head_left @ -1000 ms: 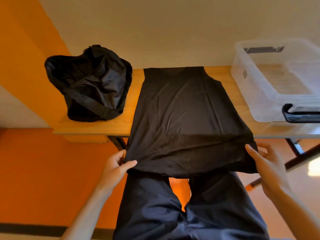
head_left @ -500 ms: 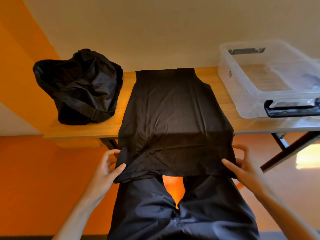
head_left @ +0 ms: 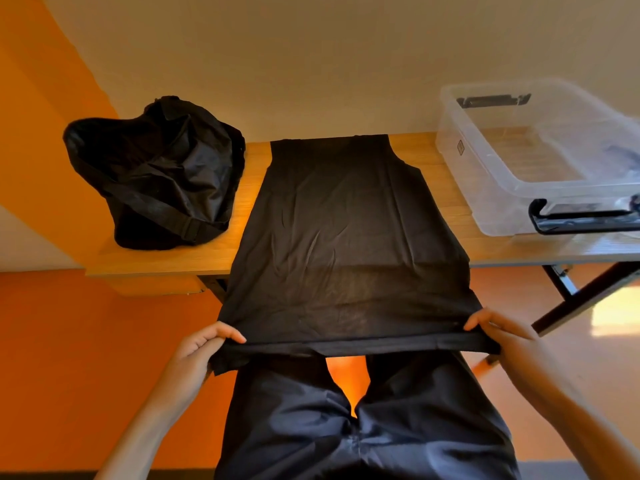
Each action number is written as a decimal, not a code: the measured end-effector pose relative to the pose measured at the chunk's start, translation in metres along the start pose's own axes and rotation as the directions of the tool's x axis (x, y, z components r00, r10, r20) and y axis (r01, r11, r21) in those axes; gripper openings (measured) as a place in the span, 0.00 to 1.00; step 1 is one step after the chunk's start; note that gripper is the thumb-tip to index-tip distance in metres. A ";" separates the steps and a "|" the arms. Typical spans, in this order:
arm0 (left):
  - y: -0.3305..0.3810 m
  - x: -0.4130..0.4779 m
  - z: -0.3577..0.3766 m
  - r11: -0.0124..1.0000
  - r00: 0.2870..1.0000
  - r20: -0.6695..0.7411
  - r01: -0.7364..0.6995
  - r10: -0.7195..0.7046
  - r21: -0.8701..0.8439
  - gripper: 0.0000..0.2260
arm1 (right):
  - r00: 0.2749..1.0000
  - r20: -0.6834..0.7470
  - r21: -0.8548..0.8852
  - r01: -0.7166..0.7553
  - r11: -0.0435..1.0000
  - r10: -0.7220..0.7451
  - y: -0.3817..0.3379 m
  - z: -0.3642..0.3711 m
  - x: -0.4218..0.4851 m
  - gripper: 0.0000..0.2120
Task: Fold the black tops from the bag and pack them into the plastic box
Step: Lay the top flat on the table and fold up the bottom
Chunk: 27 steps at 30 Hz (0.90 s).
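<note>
A black sleeveless top (head_left: 341, 233) lies flat down the middle of the wooden table (head_left: 446, 195), its lower part hanging past the near edge. My left hand (head_left: 202, 348) pinches the hem's left corner, and my right hand (head_left: 502, 336) pinches the right corner; the hem is pulled taut between them, above my lap. The black bag (head_left: 157, 171) sits slumped on the table's left end. The clear plastic box (head_left: 540, 157) stands open on the right end, with black latch handles.
A cream wall runs right behind the table. Orange wall and floor lie to the left and below. Black metal table legs (head_left: 585, 289) slant down at the right. My dark trousers (head_left: 363, 427) fill the bottom middle.
Both hands have taken hold of the hem corners and drawn them up and toward me, stretching the slack hem taut. The camera has shifted slightly.
</note>
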<state>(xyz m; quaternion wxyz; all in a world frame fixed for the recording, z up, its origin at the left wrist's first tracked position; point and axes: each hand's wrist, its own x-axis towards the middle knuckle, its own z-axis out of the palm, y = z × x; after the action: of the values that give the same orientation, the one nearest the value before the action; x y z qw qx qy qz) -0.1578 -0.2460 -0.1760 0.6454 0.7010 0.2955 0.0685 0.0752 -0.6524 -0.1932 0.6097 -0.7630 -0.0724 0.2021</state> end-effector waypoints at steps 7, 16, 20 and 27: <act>0.001 -0.011 -0.008 0.985 0.979 0.169 -0.136 0.117 0.108 0.16 | 0.993 0.101 0.085 -0.064 0.994 0.055 -0.006 -0.010 0.001 0.26; -0.020 -0.009 -0.016 0.855 0.974 0.196 -0.195 0.112 0.480 0.35 | 0.939 0.219 -0.578 0.343 0.741 -0.264 0.002 -0.026 -0.014 0.35; -0.024 -0.009 -0.012 0.749 0.948 0.046 -0.278 0.315 0.601 0.32 | 0.846 0.306 -0.677 0.515 0.526 -0.436 0.004 -0.024 -0.013 0.36; -0.012 -0.013 -0.010 0.717 0.870 0.056 -0.439 0.491 0.541 0.22 | 0.722 0.365 -0.681 0.638 0.360 -0.588 0.003 -0.026 -0.008 0.31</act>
<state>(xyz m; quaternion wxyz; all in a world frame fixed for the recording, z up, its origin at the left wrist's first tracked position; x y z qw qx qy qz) -0.1766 -0.2440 -0.1820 0.3705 0.9005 0.1461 0.1749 0.0775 -0.6791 -0.1895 0.2499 -0.8560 -0.4473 -0.0687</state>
